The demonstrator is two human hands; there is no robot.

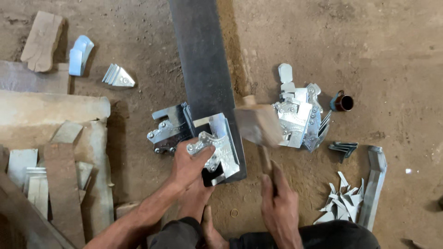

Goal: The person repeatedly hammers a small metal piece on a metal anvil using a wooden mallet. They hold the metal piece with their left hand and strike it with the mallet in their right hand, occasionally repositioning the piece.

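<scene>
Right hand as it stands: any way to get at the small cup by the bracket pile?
Probably not right now. The right hand is shut on the mallet, so it has no free fingers. The cup sits on open ground past the bracket pile, with nothing covering it.

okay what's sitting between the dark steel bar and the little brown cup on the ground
In the head view, a pile of shiny metal brackets lies between the dark bar and brown cup, with the blurred mallet head.

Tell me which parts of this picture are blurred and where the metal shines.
In the head view, the wooden mallet head is smeared by motion blur, while the left hand and the shiny riveted metal bracket under it stay sharp; glare whitens that bracket and the pile of similar silver brackets; the right hand is slightly soft.
</scene>
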